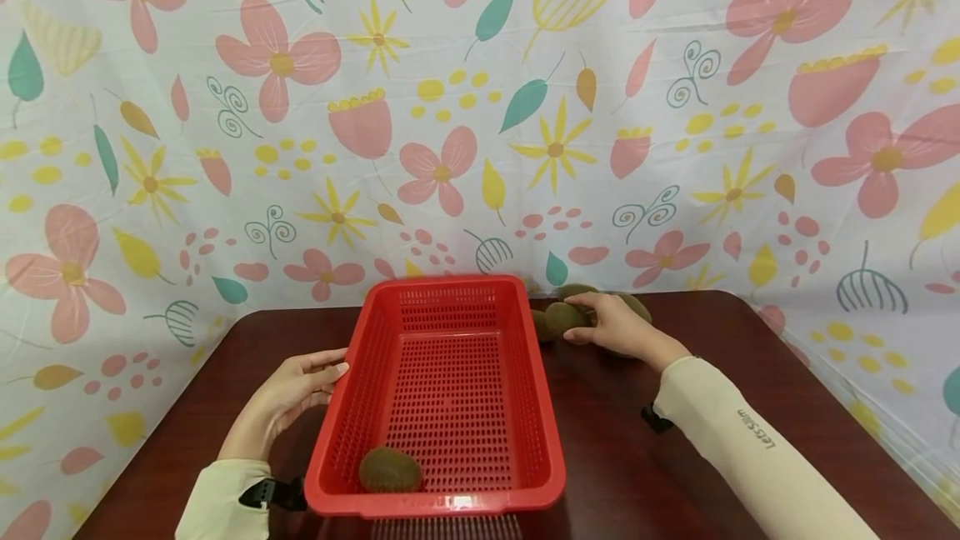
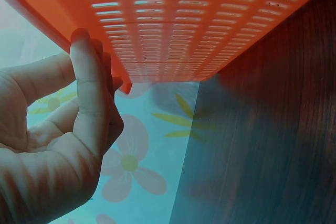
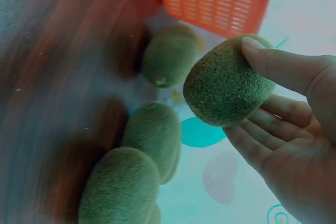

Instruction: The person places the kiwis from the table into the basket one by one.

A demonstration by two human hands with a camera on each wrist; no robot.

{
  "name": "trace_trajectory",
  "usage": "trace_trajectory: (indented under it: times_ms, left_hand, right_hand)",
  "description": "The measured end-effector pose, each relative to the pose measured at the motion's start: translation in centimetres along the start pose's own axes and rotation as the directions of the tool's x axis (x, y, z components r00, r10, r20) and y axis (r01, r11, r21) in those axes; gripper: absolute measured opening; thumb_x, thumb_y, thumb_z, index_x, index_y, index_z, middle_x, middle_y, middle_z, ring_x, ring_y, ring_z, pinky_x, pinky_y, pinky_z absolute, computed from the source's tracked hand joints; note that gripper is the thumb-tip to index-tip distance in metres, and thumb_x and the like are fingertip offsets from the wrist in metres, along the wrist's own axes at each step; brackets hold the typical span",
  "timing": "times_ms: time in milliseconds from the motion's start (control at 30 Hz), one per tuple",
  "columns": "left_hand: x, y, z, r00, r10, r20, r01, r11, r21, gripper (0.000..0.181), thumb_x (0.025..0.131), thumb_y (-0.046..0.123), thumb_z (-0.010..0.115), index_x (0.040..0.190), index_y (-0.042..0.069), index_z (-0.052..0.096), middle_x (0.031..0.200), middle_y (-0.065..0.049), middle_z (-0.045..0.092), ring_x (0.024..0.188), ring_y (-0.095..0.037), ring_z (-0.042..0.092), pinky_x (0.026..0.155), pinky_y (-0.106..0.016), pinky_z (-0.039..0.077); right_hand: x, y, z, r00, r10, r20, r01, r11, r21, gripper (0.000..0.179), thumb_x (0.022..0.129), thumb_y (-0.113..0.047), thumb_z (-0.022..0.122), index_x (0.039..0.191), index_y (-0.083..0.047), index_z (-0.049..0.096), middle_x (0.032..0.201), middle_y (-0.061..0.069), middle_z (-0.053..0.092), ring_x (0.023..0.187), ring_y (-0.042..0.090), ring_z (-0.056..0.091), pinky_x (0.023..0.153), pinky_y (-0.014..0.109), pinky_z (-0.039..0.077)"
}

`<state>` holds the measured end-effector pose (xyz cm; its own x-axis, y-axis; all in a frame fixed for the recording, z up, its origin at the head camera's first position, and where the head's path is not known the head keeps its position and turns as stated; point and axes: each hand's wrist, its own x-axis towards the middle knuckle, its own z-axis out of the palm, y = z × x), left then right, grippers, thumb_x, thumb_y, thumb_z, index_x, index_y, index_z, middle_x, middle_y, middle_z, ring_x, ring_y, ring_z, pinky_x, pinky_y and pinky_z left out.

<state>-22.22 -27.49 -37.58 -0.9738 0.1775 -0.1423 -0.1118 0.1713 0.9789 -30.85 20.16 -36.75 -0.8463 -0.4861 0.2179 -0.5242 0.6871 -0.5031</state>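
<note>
A brown fuzzy kiwifruit [image 3: 226,85] is pinched between the thumb and fingers of my right hand [image 1: 621,325], over the far right of the table. Several more kiwifruits [image 3: 121,187] lie close by it, partly hidden behind the hand in the head view. My left hand [image 1: 288,394] grips the left side of a red plastic basket [image 1: 321,440], its fingertips right at the rim. In the left wrist view, the thumb and fingers [image 2: 88,82] meet the basket's edge. One kiwifruit [image 1: 390,471] lies inside, in the near left corner.
The dark brown table [image 1: 622,473] carries the basket in its middle. A white cloth [image 1: 480,107] with printed flowers and leaves hangs behind the table and along both sides. The kiwifruits sit near the back edge, just right of the basket.
</note>
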Motion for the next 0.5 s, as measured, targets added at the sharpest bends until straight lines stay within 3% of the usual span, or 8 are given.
trace_trajectory:
  times_ms: [100, 500]
  left_hand:
    - [0.1, 0.0, 0.0, 1.000, -0.003, -0.007, 0.003, 1.000, 0.005, 0.058, 0.096, 0.018, 0.061, 0.143, -0.008, 0.037, 0.098, -0.006, 0.069, 0.080, -0.020, 0.065, 0.075, -0.033, 0.056]
    - [0.1, 0.0, 0.0, 1.000, -0.004, -0.004, 0.004, 1.000, 0.027, 0.058, 0.096, 0.018, 0.060, 0.143, -0.007, 0.038, 0.102, -0.008, 0.069, 0.083, -0.021, 0.065, 0.076, -0.034, 0.055]
  right_hand:
    - [0.1, -0.4, -0.5, 1.000, 0.024, 0.006, -0.024, 1.000, 0.016, 0.059, 0.086, -0.025, 0.074, 0.132, 0.006, 0.053, 0.127, 0.022, 0.058, 0.115, 0.038, 0.055, 0.092, 0.052, 0.046]
    - [0.6, -2.2, -2.0, 0.999, 0.043, 0.013, -0.044, 0.992, 0.116, 0.058, 0.087, -0.023, 0.073, 0.135, 0.003, 0.051, 0.130, 0.018, 0.057, 0.118, 0.035, 0.054, 0.096, 0.052, 0.044]
